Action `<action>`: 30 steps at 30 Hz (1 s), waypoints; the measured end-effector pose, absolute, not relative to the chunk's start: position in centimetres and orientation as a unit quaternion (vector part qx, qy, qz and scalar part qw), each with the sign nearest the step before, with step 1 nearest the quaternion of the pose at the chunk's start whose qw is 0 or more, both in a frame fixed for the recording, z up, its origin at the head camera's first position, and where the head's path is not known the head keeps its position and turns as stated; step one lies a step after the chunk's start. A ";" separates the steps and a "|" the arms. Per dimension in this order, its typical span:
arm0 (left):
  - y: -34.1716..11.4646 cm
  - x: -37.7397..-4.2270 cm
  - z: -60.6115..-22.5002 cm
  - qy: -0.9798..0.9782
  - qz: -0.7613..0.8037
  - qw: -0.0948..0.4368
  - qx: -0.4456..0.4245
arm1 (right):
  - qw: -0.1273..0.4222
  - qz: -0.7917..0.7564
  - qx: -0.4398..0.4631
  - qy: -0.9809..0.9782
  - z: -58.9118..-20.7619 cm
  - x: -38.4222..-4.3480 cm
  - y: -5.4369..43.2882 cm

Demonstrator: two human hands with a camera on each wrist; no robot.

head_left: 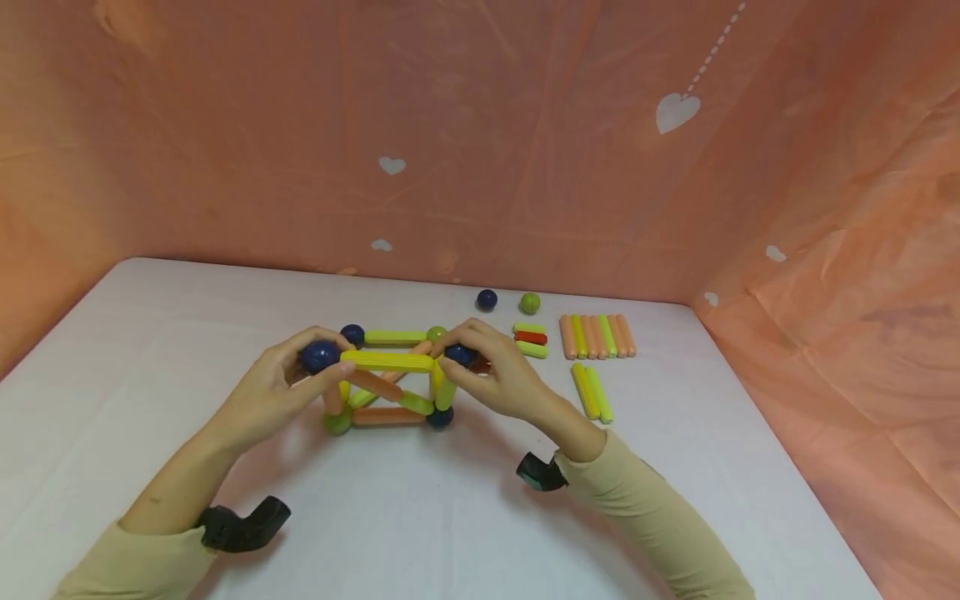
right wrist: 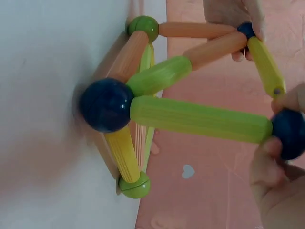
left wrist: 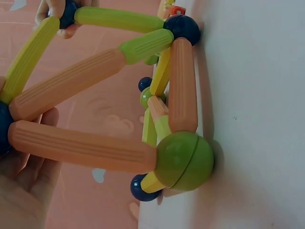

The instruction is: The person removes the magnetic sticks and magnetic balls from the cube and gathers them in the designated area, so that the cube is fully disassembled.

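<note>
My left hand grips a dark blue ball at the upper left corner of a frame of sticks and balls. A yellow stick runs from that ball toward a second blue ball, which my right hand pinches. In the right wrist view the stick's dotted end shows beside my right fingers, apart from that ball. A light green stick joins the right-hand ball to a lower blue ball. An orange stick links the left-hand ball to a green ball on the table.
Behind the frame are a loose blue ball and a green ball. Short sticks, one a red stick, lie to the right. Farther over are a row of orange and yellow sticks and two yellow-green sticks on the white table.
</note>
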State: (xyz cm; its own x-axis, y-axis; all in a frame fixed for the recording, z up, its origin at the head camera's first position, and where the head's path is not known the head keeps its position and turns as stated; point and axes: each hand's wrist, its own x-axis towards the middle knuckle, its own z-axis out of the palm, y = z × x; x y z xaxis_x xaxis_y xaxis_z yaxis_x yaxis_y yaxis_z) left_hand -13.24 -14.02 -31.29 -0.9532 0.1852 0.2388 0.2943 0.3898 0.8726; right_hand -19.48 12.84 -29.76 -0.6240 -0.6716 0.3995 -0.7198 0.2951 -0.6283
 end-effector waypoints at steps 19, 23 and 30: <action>-13.6 -13.4 -31.6 -0.828 -0.540 0.055 -0.141 | -0.085 0.496 0.342 -0.794 -30.3 -19.7 14.8; -13.6 -13.3 -31.6 -0.822 -0.549 0.051 -0.139 | -0.083 0.522 0.298 -0.795 -30.9 -20.8 15.3; -13.7 -13.2 -31.5 -0.822 -0.550 0.050 -0.139 | -0.045 0.503 0.234 -0.830 -31.8 -24.0 16.7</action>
State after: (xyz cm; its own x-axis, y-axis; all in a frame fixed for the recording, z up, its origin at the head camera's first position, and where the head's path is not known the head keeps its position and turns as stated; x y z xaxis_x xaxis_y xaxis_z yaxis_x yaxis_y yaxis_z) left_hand -13.23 -13.67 -31.46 -0.9564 0.1735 0.2349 0.2833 0.3558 0.8906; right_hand -24.00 16.66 -31.83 -0.8861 -0.4346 0.1614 -0.3441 0.3833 -0.8571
